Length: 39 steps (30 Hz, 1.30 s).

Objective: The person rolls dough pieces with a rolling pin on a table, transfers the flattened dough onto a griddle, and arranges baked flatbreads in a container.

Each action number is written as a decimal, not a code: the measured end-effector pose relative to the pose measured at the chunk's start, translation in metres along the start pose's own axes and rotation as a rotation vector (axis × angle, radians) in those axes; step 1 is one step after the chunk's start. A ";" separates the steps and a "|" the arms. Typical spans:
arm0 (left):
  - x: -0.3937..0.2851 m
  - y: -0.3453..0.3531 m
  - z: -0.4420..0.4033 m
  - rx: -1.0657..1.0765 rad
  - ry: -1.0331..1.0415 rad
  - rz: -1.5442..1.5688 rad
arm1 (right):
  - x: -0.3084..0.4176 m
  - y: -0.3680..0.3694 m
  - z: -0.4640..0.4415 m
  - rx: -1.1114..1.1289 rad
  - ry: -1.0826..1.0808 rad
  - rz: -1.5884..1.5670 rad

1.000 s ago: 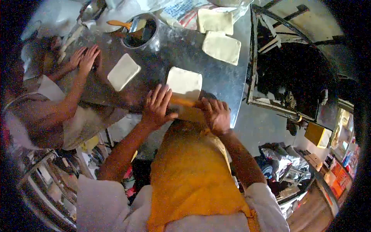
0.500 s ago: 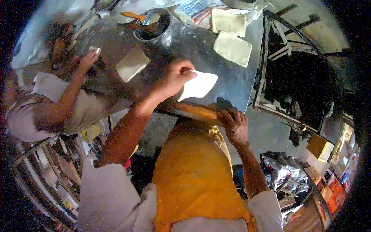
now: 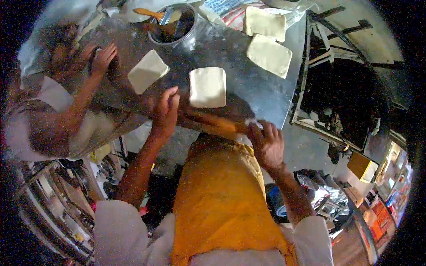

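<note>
In the head view, the dough sheet (image 3: 207,88) lies flat just beyond the rolling pin (image 3: 217,124). The right hand (image 3: 266,144) grasps the pin's right end; the left hand (image 3: 167,114) is empty, left of the sheet. The table's (image 3: 228,55) near edge runs close below; bare metal separates sheet and tub (image 3: 193,32).

No word, number or brand can be read with certainty. The sack (image 3: 230,17) at the far side of the table (image 3: 226,48) has blue and red print, but its letters are too small and blurred to make out. At the right edge, an orange thing (image 3: 380,219), whose kind I cannot tell, bears darker red marks; they look like lettering, but they also are not readable.
</note>
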<state>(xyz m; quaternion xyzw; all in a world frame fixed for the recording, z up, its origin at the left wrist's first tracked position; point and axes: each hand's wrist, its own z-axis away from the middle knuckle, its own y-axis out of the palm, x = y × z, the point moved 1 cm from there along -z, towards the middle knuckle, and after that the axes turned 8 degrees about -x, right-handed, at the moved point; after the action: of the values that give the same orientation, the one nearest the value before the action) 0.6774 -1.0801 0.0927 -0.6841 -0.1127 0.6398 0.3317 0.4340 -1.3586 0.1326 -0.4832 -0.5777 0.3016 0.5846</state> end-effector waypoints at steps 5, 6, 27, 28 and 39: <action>-0.027 0.055 -0.113 0.051 0.782 -0.685 | -0.029 0.075 -0.164 -0.039 -0.165 0.344; -0.029 0.061 -0.135 0.016 0.696 -0.552 | -0.033 0.080 -0.201 -0.071 -0.156 0.392; -0.031 0.063 -0.005 0.362 0.484 -0.574 | -0.038 0.070 -0.074 0.140 -0.080 0.259; -0.035 0.058 0.002 0.356 0.482 -0.577 | -0.025 0.061 -0.062 0.109 -0.033 0.117; -0.027 0.092 -0.160 0.098 0.633 -0.386 | -0.068 0.091 -0.231 -0.278 -0.116 0.155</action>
<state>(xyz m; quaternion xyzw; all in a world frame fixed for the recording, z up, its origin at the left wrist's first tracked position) 0.7999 -1.2145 0.0536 -0.7974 -0.1006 0.3267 0.4972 0.6659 -1.4386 0.0549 -0.5842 -0.6076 0.2904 0.4531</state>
